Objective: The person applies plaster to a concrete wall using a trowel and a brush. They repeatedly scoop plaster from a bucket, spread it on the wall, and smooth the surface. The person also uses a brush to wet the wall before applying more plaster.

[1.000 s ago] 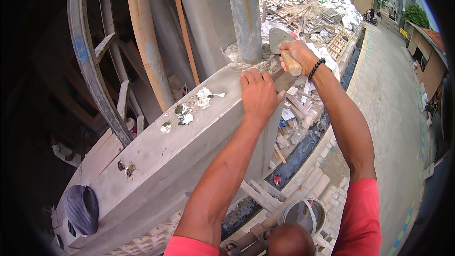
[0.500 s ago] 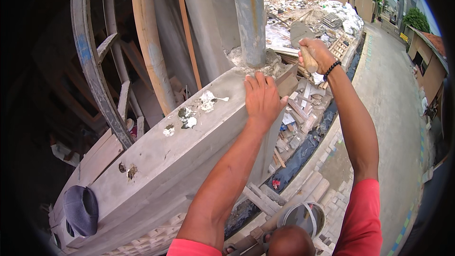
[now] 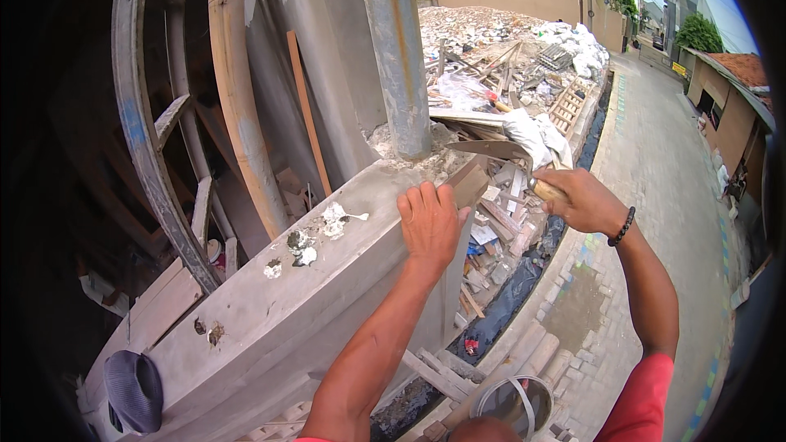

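My right hand (image 3: 588, 200) is closed round the wooden handle of a trowel (image 3: 493, 149). Its blade lies nearly level, the tip pointing left toward the rough mortar (image 3: 440, 162) at the foot of a rusty metal pole (image 3: 399, 57). I cannot tell whether blade and mortar touch. My left hand (image 3: 430, 225) lies on the edge of the grey concrete ledge (image 3: 246, 299), fingers stretched over the top and thumb out to the right. Just beyond that thumb, a short wooden board (image 3: 469, 184) stands against the ledge's end. White splashes and small holes mark the ledge top.
A dark cap (image 3: 133, 390) sits at the ledge's near left end. Bamboo (image 3: 241, 98) and a ladder-like frame (image 3: 135, 115) rise on the left. Below right are a ditch (image 3: 512, 290) and a bucket (image 3: 524, 409). Rubble (image 3: 499, 49) spreads beyond; a paved lane (image 3: 655, 164) runs along the right.
My right hand has lowered the trowel, and its blade has swung from upright to nearly level, toward the pole's foot. The left hand stays on the ledge. The whole view has shifted slightly.
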Demonstrator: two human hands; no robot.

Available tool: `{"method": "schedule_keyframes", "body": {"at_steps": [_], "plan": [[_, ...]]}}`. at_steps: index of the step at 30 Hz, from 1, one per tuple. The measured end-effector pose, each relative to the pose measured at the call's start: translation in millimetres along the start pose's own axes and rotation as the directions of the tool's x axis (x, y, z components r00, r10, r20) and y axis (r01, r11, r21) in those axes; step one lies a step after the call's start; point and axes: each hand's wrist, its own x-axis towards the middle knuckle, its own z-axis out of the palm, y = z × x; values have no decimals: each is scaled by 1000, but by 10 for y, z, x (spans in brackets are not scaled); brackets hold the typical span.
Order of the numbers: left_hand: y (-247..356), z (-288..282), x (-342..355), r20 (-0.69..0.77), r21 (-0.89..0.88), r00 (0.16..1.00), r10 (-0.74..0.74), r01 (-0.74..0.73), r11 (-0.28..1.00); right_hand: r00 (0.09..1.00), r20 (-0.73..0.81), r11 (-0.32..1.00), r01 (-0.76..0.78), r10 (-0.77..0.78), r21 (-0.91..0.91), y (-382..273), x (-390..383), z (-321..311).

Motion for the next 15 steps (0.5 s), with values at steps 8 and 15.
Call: {"method": "schedule_keyframes", "body": {"at_steps": [8,15], "plan": [[41,45,-45,-72,12,997,-3,4,1000,993,37,990,116,-114,-75,-187,169,99],[12,82,-57,-111,-34,994,4,-8,999,992,-24,956,-125,123,-266,-262,289,129]]}}
